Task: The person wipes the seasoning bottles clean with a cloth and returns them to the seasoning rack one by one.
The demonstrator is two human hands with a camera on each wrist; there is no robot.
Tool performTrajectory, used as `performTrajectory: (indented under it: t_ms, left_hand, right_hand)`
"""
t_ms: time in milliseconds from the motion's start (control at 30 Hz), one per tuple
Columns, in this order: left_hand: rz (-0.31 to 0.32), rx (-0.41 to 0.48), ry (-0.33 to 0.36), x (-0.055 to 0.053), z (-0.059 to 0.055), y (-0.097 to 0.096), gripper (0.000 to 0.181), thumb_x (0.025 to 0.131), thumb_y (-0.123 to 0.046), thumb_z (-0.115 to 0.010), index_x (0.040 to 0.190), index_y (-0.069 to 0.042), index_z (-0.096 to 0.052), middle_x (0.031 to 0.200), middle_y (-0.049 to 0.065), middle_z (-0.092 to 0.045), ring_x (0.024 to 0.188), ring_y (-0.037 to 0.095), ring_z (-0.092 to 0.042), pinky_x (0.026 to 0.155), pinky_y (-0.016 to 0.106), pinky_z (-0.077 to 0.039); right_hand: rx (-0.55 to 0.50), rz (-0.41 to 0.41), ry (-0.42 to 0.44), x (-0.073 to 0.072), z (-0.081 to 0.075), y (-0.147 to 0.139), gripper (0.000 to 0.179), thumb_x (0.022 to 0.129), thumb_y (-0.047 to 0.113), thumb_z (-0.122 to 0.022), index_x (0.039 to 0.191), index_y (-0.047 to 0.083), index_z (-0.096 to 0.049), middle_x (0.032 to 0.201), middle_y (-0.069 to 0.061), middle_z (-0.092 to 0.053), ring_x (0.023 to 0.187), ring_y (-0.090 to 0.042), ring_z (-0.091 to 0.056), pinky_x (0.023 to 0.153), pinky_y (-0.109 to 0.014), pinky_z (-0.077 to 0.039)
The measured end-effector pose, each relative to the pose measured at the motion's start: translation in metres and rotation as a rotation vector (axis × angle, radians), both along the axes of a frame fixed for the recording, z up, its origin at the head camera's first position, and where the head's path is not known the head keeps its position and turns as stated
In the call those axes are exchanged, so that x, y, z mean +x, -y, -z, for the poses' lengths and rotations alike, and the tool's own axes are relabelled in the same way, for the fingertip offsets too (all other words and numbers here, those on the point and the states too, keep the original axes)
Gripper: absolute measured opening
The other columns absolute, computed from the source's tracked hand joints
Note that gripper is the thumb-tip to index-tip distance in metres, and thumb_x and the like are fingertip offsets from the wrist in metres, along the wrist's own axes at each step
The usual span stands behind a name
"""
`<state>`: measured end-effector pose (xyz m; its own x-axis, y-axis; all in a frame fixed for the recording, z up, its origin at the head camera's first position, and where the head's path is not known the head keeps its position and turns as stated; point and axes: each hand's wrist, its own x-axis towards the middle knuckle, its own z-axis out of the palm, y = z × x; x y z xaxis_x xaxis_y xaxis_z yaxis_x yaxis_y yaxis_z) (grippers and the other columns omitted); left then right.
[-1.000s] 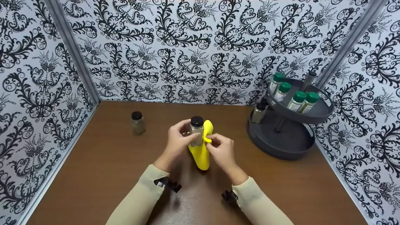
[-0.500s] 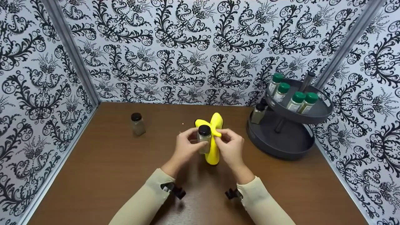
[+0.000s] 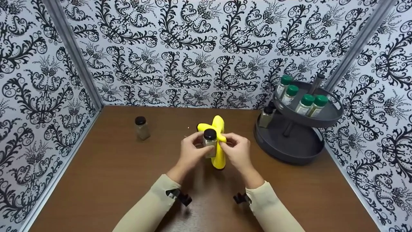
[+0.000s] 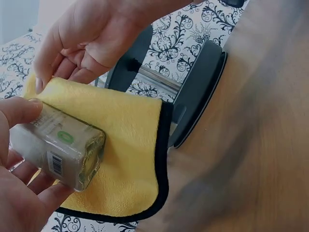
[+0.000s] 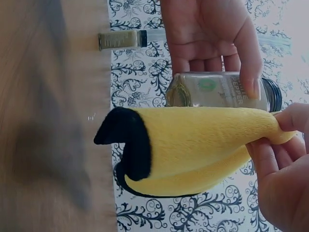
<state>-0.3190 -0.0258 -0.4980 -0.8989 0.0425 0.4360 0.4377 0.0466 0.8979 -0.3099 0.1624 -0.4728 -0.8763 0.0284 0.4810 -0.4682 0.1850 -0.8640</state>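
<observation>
My left hand (image 3: 191, 149) grips a clear glass spice jar (image 3: 210, 141) with a black lid, fingers on one side and thumb on the other. Its label and a barcode (image 4: 55, 164) show in the left wrist view. My right hand (image 3: 237, 148) pinches a yellow cloth (image 3: 219, 158) with a black edge (image 5: 133, 145) between thumb and fingers. The cloth hangs in folds right beside the jar, on its right in the head view. Both jar and cloth are held up over the brown table (image 3: 145, 180).
A second black-lidded jar (image 3: 142, 129) stands on the table at the left. At the right is a dark two-tier round stand (image 3: 289, 154); several green-capped jars (image 3: 305, 104) are on its upper tier, and a black-lidded jar (image 3: 266, 116) on the lower. Patterned walls (image 3: 180, 64) enclose the table.
Both hands have shifted right with the jar and cloth since a second ago. The cloth has spread into more folds behind the jar; over the last half second it has moved only slightly.
</observation>
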Motion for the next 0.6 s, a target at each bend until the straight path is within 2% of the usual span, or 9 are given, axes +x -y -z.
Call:
performTrajectory:
  t_ms: [233, 400, 600]
  left_hand:
    - [-0.028, 0.022, -0.012, 0.000, -0.007, 0.005, 0.048, 0.081, -0.008, -0.091, 0.125, -0.002, -0.075, 0.112, 0.017, -0.079, 0.100, 0.029, -0.077, 0.091, 0.041, -0.064]
    - [-0.043, 0.051, 0.002, 0.000, -0.015, 0.011, 0.048, 0.081, -0.007, -0.091, 0.127, -0.002, -0.075, 0.114, 0.018, -0.077, 0.099, 0.026, -0.075, 0.091, 0.038, -0.064]
    - [-0.050, 0.101, 0.009, 0.001, -0.022, 0.018, 0.046, 0.082, -0.007, -0.091, 0.125, -0.002, -0.076, 0.113, 0.017, -0.077, 0.096, 0.023, -0.073, 0.089, 0.034, -0.064]
  right_hand:
    - [0.068, -0.008, 0.021, -0.002, 0.008, 0.003, 0.016, 0.083, -0.005, -0.083, 0.096, 0.004, -0.084, 0.094, -0.014, -0.081, 0.085, -0.017, -0.078, 0.076, -0.023, -0.063]
    - [0.121, -0.031, 0.048, -0.001, 0.014, 0.008, 0.012, 0.084, -0.001, -0.084, 0.094, 0.005, -0.083, 0.094, -0.014, -0.081, 0.083, -0.018, -0.077, 0.075, -0.023, -0.063]
    - [0.185, -0.022, 0.079, 0.000, 0.018, 0.015, 0.009, 0.084, 0.000, -0.083, 0.091, 0.006, -0.082, 0.088, -0.010, -0.079, 0.075, -0.014, -0.069, 0.071, -0.020, -0.059]
